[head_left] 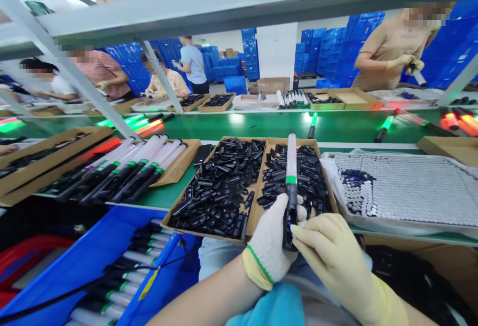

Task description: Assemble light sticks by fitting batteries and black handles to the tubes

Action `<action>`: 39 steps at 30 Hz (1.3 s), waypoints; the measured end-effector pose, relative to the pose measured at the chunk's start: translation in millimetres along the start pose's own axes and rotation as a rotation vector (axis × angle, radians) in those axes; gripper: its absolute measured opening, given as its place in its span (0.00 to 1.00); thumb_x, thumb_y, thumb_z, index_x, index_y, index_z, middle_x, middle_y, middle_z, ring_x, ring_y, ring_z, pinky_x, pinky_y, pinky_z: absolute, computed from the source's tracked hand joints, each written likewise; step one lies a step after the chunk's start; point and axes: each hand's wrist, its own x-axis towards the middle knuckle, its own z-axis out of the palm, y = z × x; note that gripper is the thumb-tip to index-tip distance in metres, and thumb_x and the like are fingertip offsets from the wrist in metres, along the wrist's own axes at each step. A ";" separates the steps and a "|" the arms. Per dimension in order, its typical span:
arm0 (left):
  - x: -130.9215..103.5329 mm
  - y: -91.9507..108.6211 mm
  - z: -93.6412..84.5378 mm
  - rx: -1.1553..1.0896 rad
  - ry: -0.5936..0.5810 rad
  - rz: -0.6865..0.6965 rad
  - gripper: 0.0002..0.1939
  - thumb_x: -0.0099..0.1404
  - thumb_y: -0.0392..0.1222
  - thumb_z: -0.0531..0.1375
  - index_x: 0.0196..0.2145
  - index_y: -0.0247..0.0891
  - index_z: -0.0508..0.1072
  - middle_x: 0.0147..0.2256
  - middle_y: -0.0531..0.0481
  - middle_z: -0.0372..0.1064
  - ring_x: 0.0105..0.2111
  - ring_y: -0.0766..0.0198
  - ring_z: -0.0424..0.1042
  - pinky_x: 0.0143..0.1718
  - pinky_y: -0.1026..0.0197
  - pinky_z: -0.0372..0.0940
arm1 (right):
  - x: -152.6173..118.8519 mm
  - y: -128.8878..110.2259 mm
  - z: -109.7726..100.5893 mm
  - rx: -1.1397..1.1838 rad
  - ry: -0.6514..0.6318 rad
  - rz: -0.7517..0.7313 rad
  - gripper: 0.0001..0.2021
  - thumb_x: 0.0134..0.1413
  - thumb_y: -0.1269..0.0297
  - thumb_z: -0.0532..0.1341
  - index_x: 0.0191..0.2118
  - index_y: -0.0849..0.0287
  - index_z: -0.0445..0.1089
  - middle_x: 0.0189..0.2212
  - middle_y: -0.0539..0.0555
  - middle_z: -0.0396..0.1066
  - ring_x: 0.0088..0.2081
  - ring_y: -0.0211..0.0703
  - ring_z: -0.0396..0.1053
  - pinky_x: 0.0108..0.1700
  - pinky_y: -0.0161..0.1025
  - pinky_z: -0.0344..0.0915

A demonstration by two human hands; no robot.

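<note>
My left hand (271, 241), in a white knit glove, is wrapped round the black handle of a traffic baton (291, 164). The baton stands upright with its pale tube and green band on top, and its handle has an open slot facing me. At that slot, the fingertips of my right hand (332, 249), in a pale yellow glove, are pinched together against a small blue battery (290, 225), mostly hidden by the fingers. Behind the baton are two cardboard boxes of black plastic parts, the left box (224, 186) and the right box (274, 166).
To the right lies a tray of batteries (407, 186). Assembled batons (140, 164) are piled at left, and more fill a blue bin (93, 251) below. Lit batons (384, 128) lie on the green conveyor (231, 124). A shelf beam (239, 12) crosses overhead; co-workers stand or sit beyond.
</note>
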 end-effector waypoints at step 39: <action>-2.7 18.2 -4.5 0.152 0.087 0.186 0.12 0.69 0.45 0.56 0.43 0.34 0.69 0.28 0.52 0.64 0.21 0.70 0.64 0.21 0.67 0.62 | 14.3 153.5 -43.5 -0.499 -0.213 0.656 0.13 0.58 0.68 0.55 0.35 0.58 0.78 0.41 0.63 0.72 0.44 0.56 0.66 0.47 0.55 0.61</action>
